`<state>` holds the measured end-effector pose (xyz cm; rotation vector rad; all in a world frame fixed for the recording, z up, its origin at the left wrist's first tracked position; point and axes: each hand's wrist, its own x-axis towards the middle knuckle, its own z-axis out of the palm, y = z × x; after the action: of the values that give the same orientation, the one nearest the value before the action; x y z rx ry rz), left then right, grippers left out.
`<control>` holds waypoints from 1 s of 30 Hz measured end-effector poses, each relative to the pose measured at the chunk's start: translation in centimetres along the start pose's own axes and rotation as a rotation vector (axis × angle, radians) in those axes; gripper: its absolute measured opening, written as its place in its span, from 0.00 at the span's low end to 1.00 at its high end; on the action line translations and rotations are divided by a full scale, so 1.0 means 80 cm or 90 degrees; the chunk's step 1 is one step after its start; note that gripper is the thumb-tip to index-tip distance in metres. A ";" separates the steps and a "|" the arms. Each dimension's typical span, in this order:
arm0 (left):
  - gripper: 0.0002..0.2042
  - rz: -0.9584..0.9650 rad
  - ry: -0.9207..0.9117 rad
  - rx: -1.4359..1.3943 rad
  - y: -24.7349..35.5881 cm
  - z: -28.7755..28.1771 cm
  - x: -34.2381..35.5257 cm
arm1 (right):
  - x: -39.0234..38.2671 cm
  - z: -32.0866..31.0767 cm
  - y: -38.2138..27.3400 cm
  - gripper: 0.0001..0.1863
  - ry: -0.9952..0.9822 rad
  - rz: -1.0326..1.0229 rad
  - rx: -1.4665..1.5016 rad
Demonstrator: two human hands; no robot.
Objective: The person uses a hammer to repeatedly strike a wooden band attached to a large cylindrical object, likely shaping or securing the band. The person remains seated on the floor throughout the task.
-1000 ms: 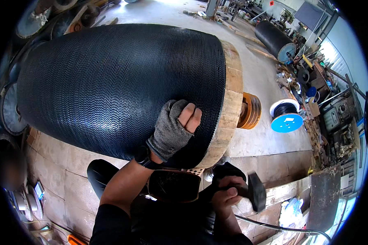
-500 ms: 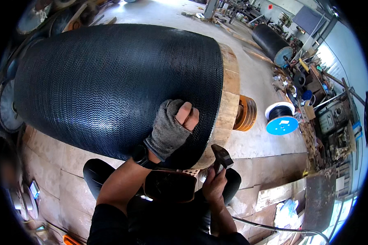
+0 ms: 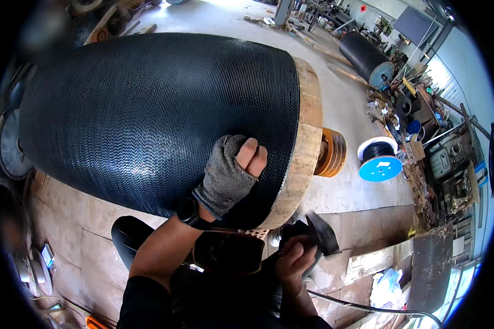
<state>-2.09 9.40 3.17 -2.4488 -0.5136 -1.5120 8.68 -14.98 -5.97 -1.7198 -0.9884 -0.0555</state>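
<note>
A large drum wound with black ribbed material fills the upper middle, with a wooden ring at its right end and an orange grooved pulley beyond that. My left hand, in a grey fingerless glove, lies on the black surface near the wooden ring, fingers curled; whatever they may hold is hidden. Below the ring, my right hand grips a dark-headed hammer; the handle is mostly behind the fingers. A dark rounded panel sits under the drum between my forearms.
A blue-sided cable spool stands to the right. Another black roll lies further back. Clutter and machinery line the right wall. Wooden boards, a plastic bag and a hose are at lower right; more reels line the left.
The hammer rose toward the wooden ring half a second ago and is now back lower and to the right, its head turned. My left hand holds the same spot on the drum.
</note>
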 end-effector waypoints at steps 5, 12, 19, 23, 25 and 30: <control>0.15 0.023 -0.007 0.016 -0.001 -0.004 -0.001 | 0.018 0.020 -0.016 0.08 -0.099 0.106 -0.172; 0.16 0.030 -0.027 0.048 -0.003 -0.006 0.009 | 0.010 0.000 -0.007 0.11 -0.067 -0.053 -0.024; 0.16 0.020 0.006 0.054 -0.010 0.009 0.015 | -0.018 0.018 0.023 0.16 -0.104 0.068 -0.127; 0.14 0.034 0.021 0.085 -0.012 0.008 0.031 | -0.012 0.010 0.005 0.09 -0.069 0.057 -0.057; 0.15 0.045 -0.003 -0.007 0.012 0.003 0.023 | -0.015 0.006 0.005 0.09 -0.076 0.095 -0.043; 0.19 -0.048 -0.075 -0.261 0.098 -0.004 -0.048 | -0.013 0.003 0.007 0.09 -0.070 0.091 0.048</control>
<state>-0.77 1.46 -0.15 -2.8685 -0.3452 -1.6477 8.24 -15.38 -7.01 -1.7335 -0.9328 0.1675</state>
